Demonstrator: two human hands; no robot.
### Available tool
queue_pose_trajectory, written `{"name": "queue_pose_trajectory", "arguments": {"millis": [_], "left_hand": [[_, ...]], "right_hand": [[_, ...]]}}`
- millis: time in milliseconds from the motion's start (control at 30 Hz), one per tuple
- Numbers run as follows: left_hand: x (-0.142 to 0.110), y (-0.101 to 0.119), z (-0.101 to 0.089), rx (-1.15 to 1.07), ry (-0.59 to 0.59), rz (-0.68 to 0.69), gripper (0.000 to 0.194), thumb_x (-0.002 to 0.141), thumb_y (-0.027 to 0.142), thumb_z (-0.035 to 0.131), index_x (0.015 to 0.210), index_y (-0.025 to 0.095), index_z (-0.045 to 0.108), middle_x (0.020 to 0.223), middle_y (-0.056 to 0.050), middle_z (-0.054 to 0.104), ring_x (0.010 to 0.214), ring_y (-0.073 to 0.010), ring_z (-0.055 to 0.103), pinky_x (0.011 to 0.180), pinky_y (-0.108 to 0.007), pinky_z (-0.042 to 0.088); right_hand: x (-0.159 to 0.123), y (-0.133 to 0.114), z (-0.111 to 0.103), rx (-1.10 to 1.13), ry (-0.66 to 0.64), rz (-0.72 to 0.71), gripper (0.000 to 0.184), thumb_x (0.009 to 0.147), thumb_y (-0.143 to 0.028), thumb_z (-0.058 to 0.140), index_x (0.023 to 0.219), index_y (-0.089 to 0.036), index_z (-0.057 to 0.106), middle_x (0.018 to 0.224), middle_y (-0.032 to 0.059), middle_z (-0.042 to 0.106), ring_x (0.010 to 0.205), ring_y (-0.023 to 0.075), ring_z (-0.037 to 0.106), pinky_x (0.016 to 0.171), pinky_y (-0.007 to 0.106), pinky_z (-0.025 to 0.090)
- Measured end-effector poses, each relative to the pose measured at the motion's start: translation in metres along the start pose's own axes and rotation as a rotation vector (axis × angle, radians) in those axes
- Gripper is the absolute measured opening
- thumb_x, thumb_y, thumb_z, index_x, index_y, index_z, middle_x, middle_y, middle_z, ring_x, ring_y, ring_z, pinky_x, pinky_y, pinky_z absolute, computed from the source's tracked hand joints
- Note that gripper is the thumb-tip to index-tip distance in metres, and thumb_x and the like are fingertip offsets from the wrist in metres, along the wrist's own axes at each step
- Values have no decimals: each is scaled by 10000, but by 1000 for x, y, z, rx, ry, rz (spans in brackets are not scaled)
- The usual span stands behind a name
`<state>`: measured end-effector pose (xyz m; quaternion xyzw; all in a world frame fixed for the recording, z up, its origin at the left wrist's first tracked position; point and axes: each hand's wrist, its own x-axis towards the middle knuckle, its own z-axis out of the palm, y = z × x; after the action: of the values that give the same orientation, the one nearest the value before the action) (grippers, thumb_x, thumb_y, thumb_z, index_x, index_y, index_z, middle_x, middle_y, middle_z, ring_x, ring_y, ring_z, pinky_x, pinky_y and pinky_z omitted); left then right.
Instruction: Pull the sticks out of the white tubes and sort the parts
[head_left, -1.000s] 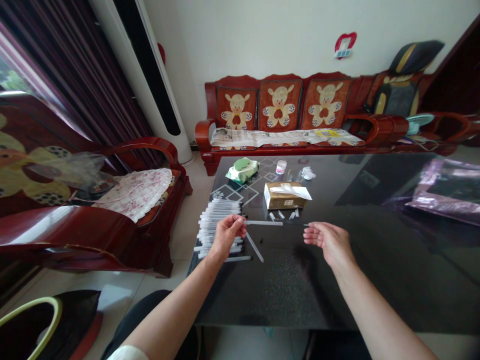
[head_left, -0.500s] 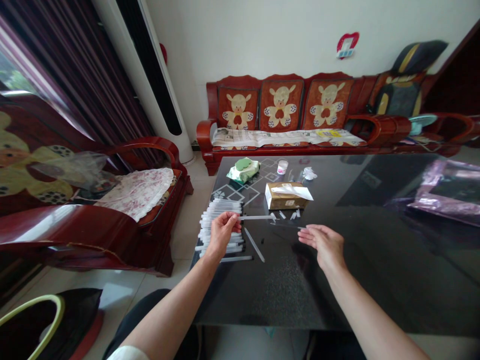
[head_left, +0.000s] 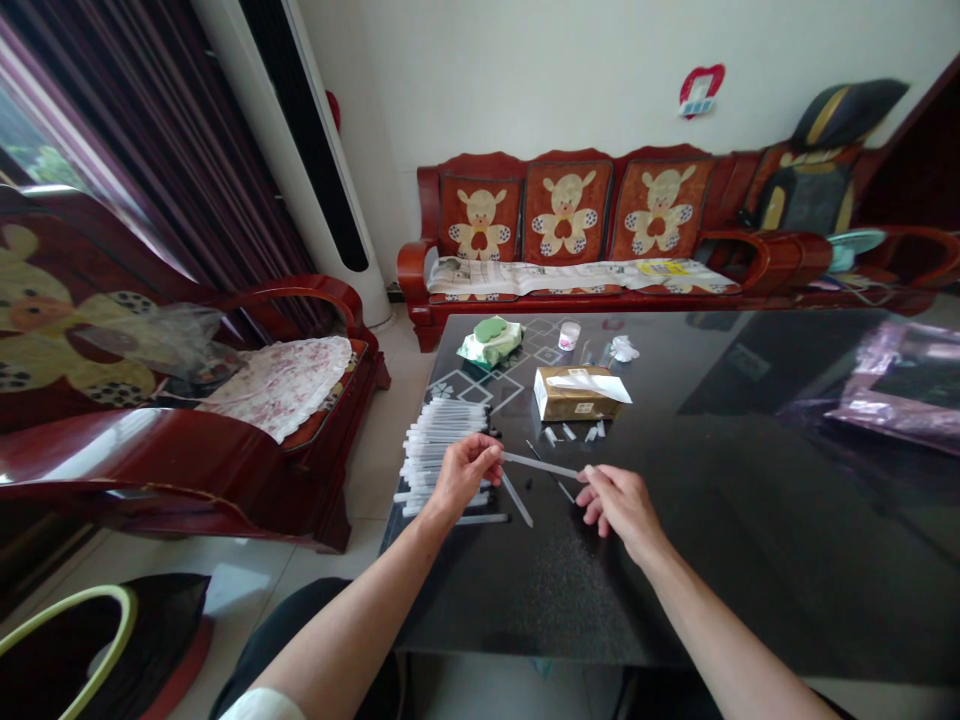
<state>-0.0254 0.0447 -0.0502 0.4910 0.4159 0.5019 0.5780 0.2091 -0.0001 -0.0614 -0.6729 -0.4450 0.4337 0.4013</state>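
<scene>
My left hand [head_left: 471, 475] pinches the left end of a translucent white pen barrel [head_left: 541, 464]. Closed on its right end are the fingers of my right hand [head_left: 613, 505]. Beneath the barrel a thin pen refill [head_left: 564, 490] slants, seemingly lying on the table, with its lower end near my right fingers. Another pen barrel [head_left: 518, 500] lies beside my left hand, and a small black piece [head_left: 529, 484] is to its right. Left of my hand, many white pens [head_left: 442, 430] with black ends are laid side by side, partly hidden by the hand.
On the dark glossy table [head_left: 720, 560], small white pieces [head_left: 568, 433] lie before a tissue box [head_left: 574, 398]. Farther back are a green wipes pack [head_left: 490, 345], a small white tub [head_left: 569, 336] and crumpled tissue [head_left: 623, 349]. Purple plastic wrapping [head_left: 892, 400] sits at right.
My right hand has moved left and down and now grips the barrel's right end. The thin refill that was at its fingertips now slants below the barrel. The view shifts slightly.
</scene>
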Motion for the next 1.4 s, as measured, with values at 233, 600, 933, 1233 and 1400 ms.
{"name": "queue_pose_trajectory", "arguments": {"millis": [233, 600, 933, 1233, 1400], "left_hand": [[-7, 5, 10, 0, -185, -22, 350, 731, 437, 673, 844, 108, 631, 648, -16, 602, 529, -108, 579, 481, -222, 487], [-8, 15, 9, 52, -192, -107, 337, 725, 428, 675, 806, 103, 642, 602, -3, 586, 446, -73, 522, 393, -174, 418], [-10, 23, 3, 54, -218, -99, 336, 731, 438, 672, 792, 110, 634, 610, -16, 586, 449, -72, 515, 394, -167, 412], [-18, 18, 7, 93, -349, -64, 368, 800, 479, 586, 846, 116, 629, 616, -14, 592, 426, -68, 507, 372, -163, 391], [-16, 14, 9, 40, -232, -154, 355, 757, 460, 634, 779, 105, 624, 562, -5, 583, 383, -63, 485, 336, -158, 374]], "right_hand": [[-19, -21, -3, 152, -510, 26, 510, 840, -565, 448, 955, -95, 609, 536, 21, 606, 333, 84, 497, 273, 154, 312], [-25, -30, -3, 207, -595, -9, 366, 825, -482, 531, 798, -125, 605, 414, -110, 299, 301, 21, 193, 296, 164, 149], [-35, -35, 8, 54, -521, -196, 399, 853, -478, 469, 759, -121, 621, 416, -77, 348, 366, 44, 274, 371, 174, 204], [-42, -31, 20, 213, -675, 42, 453, 848, -570, 415, 788, -150, 574, 405, -123, 243, 304, 33, 128, 310, 165, 130], [-45, -36, 23, -206, -376, -429, 437, 901, -459, 375, 634, -161, 551, 493, -29, 466, 461, 80, 417, 496, 207, 300]]}}
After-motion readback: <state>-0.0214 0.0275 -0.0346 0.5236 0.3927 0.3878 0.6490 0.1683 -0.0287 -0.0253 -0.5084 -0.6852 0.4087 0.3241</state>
